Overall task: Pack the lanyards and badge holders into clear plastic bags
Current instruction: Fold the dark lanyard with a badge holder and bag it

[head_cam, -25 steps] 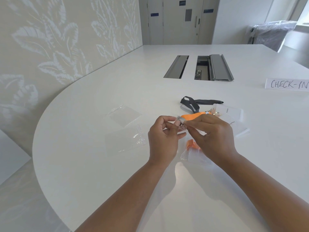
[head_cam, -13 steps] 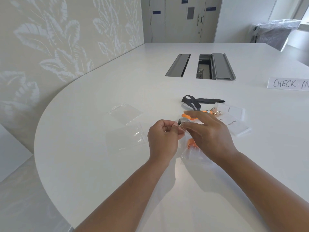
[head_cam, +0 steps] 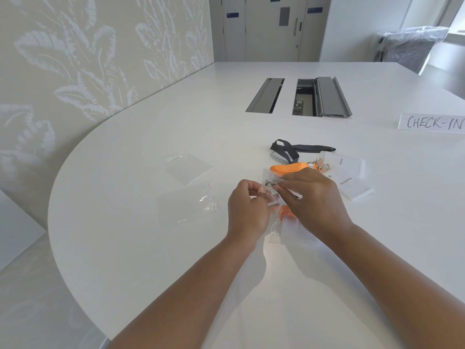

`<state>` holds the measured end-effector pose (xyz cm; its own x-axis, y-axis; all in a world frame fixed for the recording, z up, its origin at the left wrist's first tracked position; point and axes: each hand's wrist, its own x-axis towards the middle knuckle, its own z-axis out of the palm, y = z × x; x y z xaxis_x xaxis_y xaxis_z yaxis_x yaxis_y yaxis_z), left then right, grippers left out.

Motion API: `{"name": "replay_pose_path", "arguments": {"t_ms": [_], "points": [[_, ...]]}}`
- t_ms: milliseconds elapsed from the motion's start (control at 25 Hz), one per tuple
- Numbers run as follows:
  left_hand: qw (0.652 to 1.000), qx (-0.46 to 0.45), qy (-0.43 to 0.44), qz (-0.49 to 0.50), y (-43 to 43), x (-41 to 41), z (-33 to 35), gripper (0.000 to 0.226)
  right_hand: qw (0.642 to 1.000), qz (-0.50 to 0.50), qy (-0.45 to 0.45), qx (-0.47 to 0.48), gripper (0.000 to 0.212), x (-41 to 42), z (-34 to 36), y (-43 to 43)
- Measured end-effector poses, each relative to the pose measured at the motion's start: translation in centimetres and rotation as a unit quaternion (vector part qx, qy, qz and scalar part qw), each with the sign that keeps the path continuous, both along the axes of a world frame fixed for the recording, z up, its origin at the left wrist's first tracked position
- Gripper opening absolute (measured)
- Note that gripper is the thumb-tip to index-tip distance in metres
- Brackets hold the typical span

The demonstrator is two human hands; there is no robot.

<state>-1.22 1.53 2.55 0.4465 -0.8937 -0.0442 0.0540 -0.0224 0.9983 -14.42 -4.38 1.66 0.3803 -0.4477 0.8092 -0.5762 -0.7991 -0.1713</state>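
The left hand [head_cam: 247, 210] pinches the near-left edge of a clear bag [head_cam: 284, 226] between thumb and forefinger, its other fingers curled under. The right hand [head_cam: 312, 197] lies over the same bag, fingertips closed on a small metal clip [head_cam: 271, 183] at the bag's mouth. The bag rests on the white surface [head_cam: 151, 248], crumpled and see-through, with a fold of orange lanyard [head_cam: 285, 211] showing inside it between the two hands. Just beyond the right hand lies a second orange lanyard [head_cam: 289, 168], a flat loop ending in a silver crimp and hook. Behind it a black lanyard [head_cam: 293, 151] is folded over itself. Two badge holders [head_cam: 352, 183], white cards in clear sleeves, overlap to the right of the hands; the print on them is too small to read fully. Two empty bags [head_cam: 187, 168] lie flat to the left, well apart from the hands, the nearer one wrinkled at its right edge. A paper sign [head_cam: 431, 123] reading CHECK-IN stands at the far right.

Against half a second ago, the right hand's fingers have drawn in from their stretched pose towards the far lanyard, and now cover the clip. The left hand keeps its pinch. The lanyards and holders beyond have not moved.
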Motion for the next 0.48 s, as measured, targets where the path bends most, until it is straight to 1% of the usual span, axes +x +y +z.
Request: {"name": "replay_pose_path", "arguments": {"t_ms": [80, 160, 200, 240, 280, 320, 360, 400, 480], "points": [[1.0, 0.006, 0.026, 0.004, -0.2, 0.0, -0.1, 0.01, 0.998, -0.005, -0.055, 0.037, 0.008, 0.2, 0.2, 0.4], [0.996, -0.004, 0.09, -0.002, -0.2, 0.1, 0.3, 0.006, 0.995, -0.014, -0.078, 0.053, 0.012, 0.5, 0.2, 0.5], [0.991, -0.004, 0.135, -0.006, -0.2, 0.1, 0.5, 0.011, 0.996, -0.009, -0.073, 0.05, 0.015, 0.5, 0.2, 0.4], [0.982, -0.001, 0.187, -0.017, -0.1, 0.2, 0.8, 0.011, 0.997, 0.002, -0.061, 0.038, 0.016, 0.4, 0.2, 0.2], [0.968, 0.005, 0.25, -0.029, 0.0, 0.2, 1.1, 0.006, 0.999, 0.017, -0.046, 0.021, 0.015, 0.3, 0.1, -0.1], [0.952, 0.017, 0.304, -0.037, 0.2, 0.4, 1.4, 0.012, 0.999, 0.033, -0.033, 0.003, 0.014, 0.1, 0.0, -0.3], [0.941, 0.035, 0.332, -0.045, 0.2, 0.7, 1.4, 0.022, 0.998, 0.049, -0.022, -0.014, 0.012, 0.0, -0.1, -0.5], [0.939, 0.053, 0.336, -0.053, 0.2, 1.1, 1.3, 0.026, 0.998, 0.062, -0.012, -0.027, 0.011, -0.1, -0.2, -0.8], [0.939, 0.079, 0.328, -0.074, 0.2, 1.5, 1.5, 0.018, 0.996, 0.074, 0.014, -0.046, 0.01, -0.1, -0.5, -1.0]]}}
